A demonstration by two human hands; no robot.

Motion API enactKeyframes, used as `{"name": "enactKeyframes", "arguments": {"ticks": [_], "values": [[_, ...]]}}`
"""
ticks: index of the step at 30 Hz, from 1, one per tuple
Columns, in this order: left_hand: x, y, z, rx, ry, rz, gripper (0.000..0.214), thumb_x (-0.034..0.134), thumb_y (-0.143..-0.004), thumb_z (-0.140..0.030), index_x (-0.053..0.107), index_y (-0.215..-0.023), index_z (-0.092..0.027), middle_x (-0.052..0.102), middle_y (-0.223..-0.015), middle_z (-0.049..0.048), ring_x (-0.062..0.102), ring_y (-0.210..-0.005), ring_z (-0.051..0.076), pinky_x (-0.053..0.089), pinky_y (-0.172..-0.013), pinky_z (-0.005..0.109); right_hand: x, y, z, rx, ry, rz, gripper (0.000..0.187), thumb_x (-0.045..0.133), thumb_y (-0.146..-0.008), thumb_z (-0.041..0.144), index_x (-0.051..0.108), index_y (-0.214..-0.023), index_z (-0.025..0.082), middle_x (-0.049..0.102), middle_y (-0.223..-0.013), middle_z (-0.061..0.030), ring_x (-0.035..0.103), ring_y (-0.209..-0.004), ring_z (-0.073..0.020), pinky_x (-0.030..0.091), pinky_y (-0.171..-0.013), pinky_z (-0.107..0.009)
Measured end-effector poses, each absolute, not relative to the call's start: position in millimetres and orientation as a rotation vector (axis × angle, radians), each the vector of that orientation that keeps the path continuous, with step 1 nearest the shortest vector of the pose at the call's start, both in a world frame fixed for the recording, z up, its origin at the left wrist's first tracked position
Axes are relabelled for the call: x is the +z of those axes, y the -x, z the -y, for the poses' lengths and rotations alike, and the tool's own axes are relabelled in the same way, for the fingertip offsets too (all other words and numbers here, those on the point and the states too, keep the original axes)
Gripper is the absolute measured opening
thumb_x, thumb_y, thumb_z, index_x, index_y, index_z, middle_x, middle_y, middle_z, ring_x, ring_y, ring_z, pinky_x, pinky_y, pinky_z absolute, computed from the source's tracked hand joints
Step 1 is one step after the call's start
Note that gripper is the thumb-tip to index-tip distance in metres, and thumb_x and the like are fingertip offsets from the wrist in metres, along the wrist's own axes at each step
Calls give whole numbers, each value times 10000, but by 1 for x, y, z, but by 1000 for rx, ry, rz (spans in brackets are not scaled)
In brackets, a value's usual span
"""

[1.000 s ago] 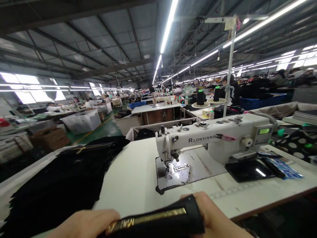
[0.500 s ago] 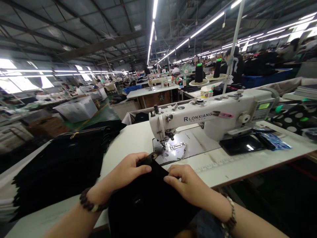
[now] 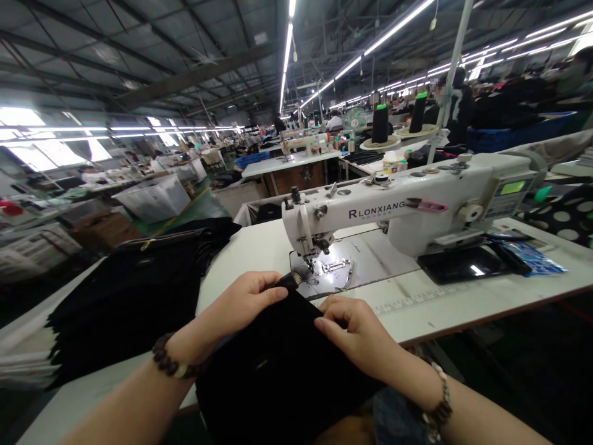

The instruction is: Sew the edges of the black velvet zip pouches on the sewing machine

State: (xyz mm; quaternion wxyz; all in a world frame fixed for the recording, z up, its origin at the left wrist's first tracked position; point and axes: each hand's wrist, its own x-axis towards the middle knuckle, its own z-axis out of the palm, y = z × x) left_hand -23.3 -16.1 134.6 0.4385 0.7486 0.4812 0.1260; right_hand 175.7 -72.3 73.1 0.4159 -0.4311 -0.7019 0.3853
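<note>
A black fabric piece [image 3: 278, 364] with a small shiny tag hangs from my two hands over the front edge of the sewing table. My left hand [image 3: 245, 301] pinches its upper left corner, where a dark folded end sticks out just short of the needle area. Gripped by my right hand [image 3: 354, 324] is the upper right edge, fingers curled and thumb on top. The white sewing machine [image 3: 370, 207] stands right behind, its presser foot [image 3: 309, 262] a little beyond the fabric corner. The fabric's lower part drops towards my lap.
On the left lies a stack of black fabric pieces [image 3: 130, 303], a zipper showing on top. A black phone-like slab [image 3: 456, 262] and a blue packet [image 3: 532, 258] rest under the machine's right end. Thread cones [image 3: 380, 125] stand behind, and pink-handled snips [image 3: 426, 205] cling to the machine arm.
The fabric corner has come slightly closer to the presser foot, with both hands still holding the piece. The whole view has shifted a little.
</note>
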Motion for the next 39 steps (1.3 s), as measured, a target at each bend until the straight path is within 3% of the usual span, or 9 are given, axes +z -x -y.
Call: {"name": "enactKeyframes", "arguments": {"ticks": [7,15,18,21,24,28,33,36,39], "values": [[133,19,14,303,-1917,-1252,317,475,-781,-416,589,-806,-122,588,-688,12,531,-629,163,413,-580,254,68,-174,67,1169,1152,1652,292,501,-722,251,359,-478,176,347,-470,55,314,-475,-70,262,-448,-205],[130,17,7,304,-2105,-1309,297,447,-773,-402,538,-669,-139,510,-598,-17,459,-578,136,360,-557,244,49,-162,63,1116,1160,1496,259,535,-670,204,333,-509,190,377,-492,57,329,-473,-66,268,-443,-203],[128,16,1,274,-2148,-1321,297,436,-775,-399,517,-642,-146,484,-583,-21,446,-574,135,343,-558,244,43,-161,63,1151,1107,1459,150,554,-686,185,406,-661,193,359,-514,85,323,-463,-65,259,-423,-187],[125,17,-5,236,-2177,-1299,295,433,-777,-393,524,-646,-145,487,-590,-16,449,-587,141,339,-566,242,44,-168,63,1133,980,1617,38,530,-752,176,512,-783,186,495,-589,55,453,-533,-82,366,-498,-192],[124,21,-12,185,-2174,-1246,299,436,-786,-396,542,-668,-142,493,-598,-16,448,-584,138,339,-558,232,55,-182,60,1011,811,1963,217,415,-826,108,601,-913,179,644,-827,-17,578,-755,-109,444,-694,-217],[125,25,-20,105,-2146,-1158,318,440,-798,-408,538,-646,-146,476,-580,-26,440,-569,129,336,-544,218,69,-194,50,632,516,2511,396,322,-847,51,454,-1214,123,610,-1038,-87,561,-904,-132,446,-770,-238],[115,23,-24,61,-2045,-1122,301,452,-790,-394,591,-718,-137,549,-647,-10,490,-640,156,362,-579,221,62,-185,40,-32,332,2644,274,325,-896,120,595,-915,78,542,-595,-18,458,-520,-129,368,-495,-264],[99,22,-25,18,-1992,-1113,294,461,-779,-385,608,-728,-136,570,-652,-8,505,-642,161,370,-579,222,50,-183,42,-15,409,2633,254,364,-880,126,588,-760,123,564,-649,-16,414,-482,-107,313,-442,-268],[77,24,-29,-26,-2019,-1155,264,454,-785,-347,624,-743,-149,599,-672,-11,531,-647,157,377,-572,214,38,-184,40,7,385,2727,201,387,-866,147,584,-829,130,615,-862,-44,429,-496,-103,315,-435,-275]]}}
